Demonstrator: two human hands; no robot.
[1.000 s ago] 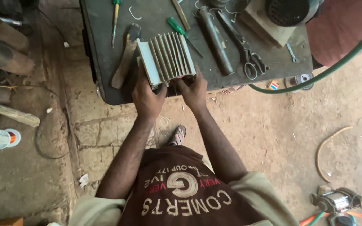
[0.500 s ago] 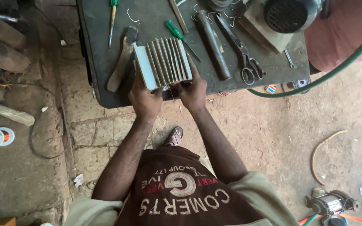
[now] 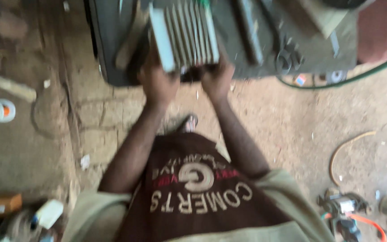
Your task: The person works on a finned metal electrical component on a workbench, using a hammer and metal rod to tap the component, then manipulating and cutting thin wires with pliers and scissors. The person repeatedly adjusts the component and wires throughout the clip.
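A dark grey metal workbench (image 3: 113, 54) is seen just beyond both hands, its near edge directly above them in the blurred head view; it appears to serve as the support on which the work is rested. At that edge, between and just above the hands, a pale grey ribbed metal block with parallel fins (image 3: 184, 33) is held. It is gripped from 2 sides, which seems meant to steady it squarely against the bench top. The left hand (image 3: 157, 83) is closed on the block's lower left corner, and the right hand (image 3: 218, 76) is wrapped on its lower right edge. The block looks boxy, with roughly 6 upright fins running away from the hands and a flat, lighter side plate on the left. Beyond the right hand, a pair of dark metal scissors (image 3: 285, 58) is laid on the bench, too smeared for detail.
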